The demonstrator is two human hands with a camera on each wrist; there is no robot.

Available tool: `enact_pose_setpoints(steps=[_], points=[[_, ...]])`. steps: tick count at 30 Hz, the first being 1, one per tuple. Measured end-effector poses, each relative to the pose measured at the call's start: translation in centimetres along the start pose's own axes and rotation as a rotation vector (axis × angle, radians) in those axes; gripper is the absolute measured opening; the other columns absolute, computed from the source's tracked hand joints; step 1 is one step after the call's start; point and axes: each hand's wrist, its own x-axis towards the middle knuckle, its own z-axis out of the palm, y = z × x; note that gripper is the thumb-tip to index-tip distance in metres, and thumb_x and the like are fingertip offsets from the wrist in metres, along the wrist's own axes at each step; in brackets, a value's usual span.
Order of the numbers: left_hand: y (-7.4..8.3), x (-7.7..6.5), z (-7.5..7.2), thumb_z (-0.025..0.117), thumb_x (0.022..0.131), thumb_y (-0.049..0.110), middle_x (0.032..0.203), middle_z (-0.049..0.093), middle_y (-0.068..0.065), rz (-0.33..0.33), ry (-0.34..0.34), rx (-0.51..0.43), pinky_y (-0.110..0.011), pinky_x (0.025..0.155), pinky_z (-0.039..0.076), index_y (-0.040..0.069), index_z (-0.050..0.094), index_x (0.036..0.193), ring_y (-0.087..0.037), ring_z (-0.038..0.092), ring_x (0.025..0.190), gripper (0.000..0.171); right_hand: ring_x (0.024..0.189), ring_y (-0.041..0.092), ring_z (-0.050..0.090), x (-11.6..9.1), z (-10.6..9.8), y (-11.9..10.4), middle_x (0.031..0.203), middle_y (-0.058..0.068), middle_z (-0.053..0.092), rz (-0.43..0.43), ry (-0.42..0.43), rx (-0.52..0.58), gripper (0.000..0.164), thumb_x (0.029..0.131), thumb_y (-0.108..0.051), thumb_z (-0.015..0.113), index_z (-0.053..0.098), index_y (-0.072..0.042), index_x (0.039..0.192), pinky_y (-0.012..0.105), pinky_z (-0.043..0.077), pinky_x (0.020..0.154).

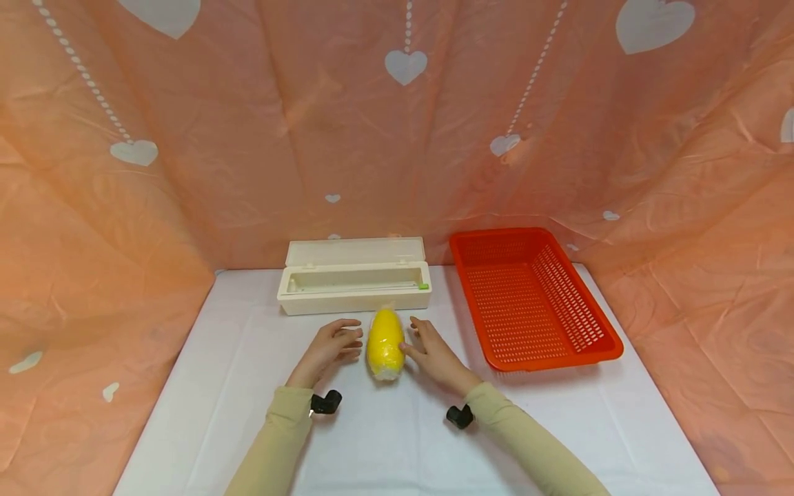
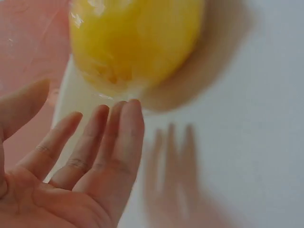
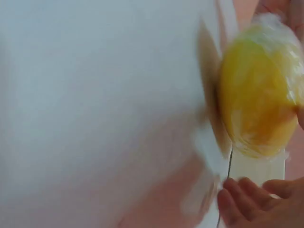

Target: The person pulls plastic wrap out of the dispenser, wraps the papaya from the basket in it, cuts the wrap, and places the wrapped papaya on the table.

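Observation:
A yellow oblong thing wrapped in clear plastic film (image 1: pixel 385 341) lies lengthwise on the white table (image 1: pixel 384 455), between the two hands; its kind is unclear. To its left, the left hand (image 1: pixel 329 351) holds nothing, its fingers loosely bent and a small gap from the wrap. In the left wrist view that palm and spread fingers (image 2: pixel 130 128) show below the yellow thing (image 2: pixel 135 42). On the other side, the right hand (image 1: pixel 437 358) has its thumb at the wrapped thing's edge, seemingly touching it. Its other fingers (image 3: pixel 242 202) stand apart from the yellow surface (image 3: pixel 256 95).
Just behind the yellow thing stands a long white box (image 1: pixel 353 303), lid (image 1: pixel 356 252) raised, with a thin strip and a small green tab (image 1: pixel 424 286) at its right end. An orange-red perforated basket (image 1: pixel 558 363) occupies the table's right side. Patterned pink-orange sheeting (image 1: pixel 347 138) surrounds the table.

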Motion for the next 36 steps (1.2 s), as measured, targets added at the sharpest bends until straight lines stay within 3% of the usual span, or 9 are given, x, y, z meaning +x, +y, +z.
enact_pose_setpoints(steps=[4, 8, 12, 17, 25, 30, 36], points=[[0.6, -0.1, 0.3, 0.056, 0.098, 0.017, 0.113, 0.059, -0.026, 0.024, -0.002, -0.006, -0.046, 0.084, 0.053, -0.008, 0.050, 0.130, -0.034, 0.062, 0.098, 0.041, 0.110, 0.027, 0.052, 0.3, 0.0, -0.2, 0.123, 0.013, 0.052, 0.125, -0.055, 0.202, 0.079, 0.091, -0.043, 0.062, 0.029, 0.004, 0.144, 0.043, 0.044, 0.095], [0.9, -0.3, 0.7, 0.056, 0.098, 0.020, 0.112, 0.059, -0.024, 0.018, 0.002, 0.007, -0.046, 0.083, 0.053, -0.008, 0.050, 0.130, -0.031, 0.063, 0.095, 0.043, 0.109, 0.027, 0.054, 0.5, 0.1, -0.1, 0.120, 0.013, 0.057, 0.197, -0.107, 0.288, 0.077, 0.090, -0.041, 0.064, 0.032, 0.007, 0.142, 0.042, 0.047, 0.090], [1.2, -0.6, 0.8, 0.056, 0.098, 0.020, 0.112, 0.058, -0.025, 0.012, 0.000, 0.017, -0.046, 0.082, 0.053, -0.009, 0.049, 0.131, -0.032, 0.063, 0.095, 0.044, 0.109, 0.029, 0.057, 0.9, 0.2, 0.1, 0.125, 0.020, 0.057, 0.218, -0.144, 0.390, 0.071, 0.091, -0.035, 0.064, 0.036, 0.010, 0.139, 0.042, 0.049, 0.090], [1.3, -0.8, 0.8, 0.056, 0.098, 0.021, 0.113, 0.057, -0.025, 0.009, -0.004, 0.022, -0.047, 0.083, 0.053, -0.009, 0.048, 0.131, -0.033, 0.062, 0.096, 0.045, 0.107, 0.031, 0.060, 1.3, 0.5, -0.1, 0.129, 0.030, 0.051, 0.229, -0.214, 0.618, 0.064, 0.094, -0.021, 0.060, 0.033, 0.017, 0.137, 0.040, 0.051, 0.090], [1.2, -0.8, 1.0, 0.067, 0.091, 0.022, 0.106, 0.062, -0.021, -0.010, -0.002, 0.071, -0.048, 0.081, 0.054, -0.002, 0.054, 0.119, -0.032, 0.064, 0.091, 0.039, 0.097, 0.022, 0.061, 1.2, 0.4, -0.3, 0.114, 0.016, 0.059, 0.291, -0.221, 0.832, 0.043, 0.099, -0.020, 0.043, 0.046, 0.013, 0.126, 0.040, 0.050, 0.092], [1.0, -0.7, 1.2, 0.077, 0.082, 0.024, 0.108, 0.062, -0.017, -0.018, 0.008, 0.163, -0.044, 0.077, 0.056, 0.000, 0.057, 0.116, -0.027, 0.064, 0.091, 0.047, 0.090, 0.019, 0.061, 1.2, 0.3, -0.2, 0.099, 0.007, 0.064, 0.283, -0.258, 0.897, 0.035, 0.102, -0.020, 0.035, 0.054, 0.006, 0.115, 0.042, 0.049, 0.091], [0.2, -0.2, 1.1, 0.083, 0.075, 0.027, 0.112, 0.062, -0.015, -0.032, 0.018, 0.200, -0.043, 0.078, 0.055, 0.004, 0.058, 0.115, -0.027, 0.062, 0.094, 0.052, 0.091, 0.019, 0.062, 1.0, 0.2, -0.2, 0.099, 0.009, 0.064, 0.284, -0.288, 0.898, 0.038, 0.102, -0.024, 0.037, 0.055, 0.006, 0.116, 0.040, 0.049, 0.091]])
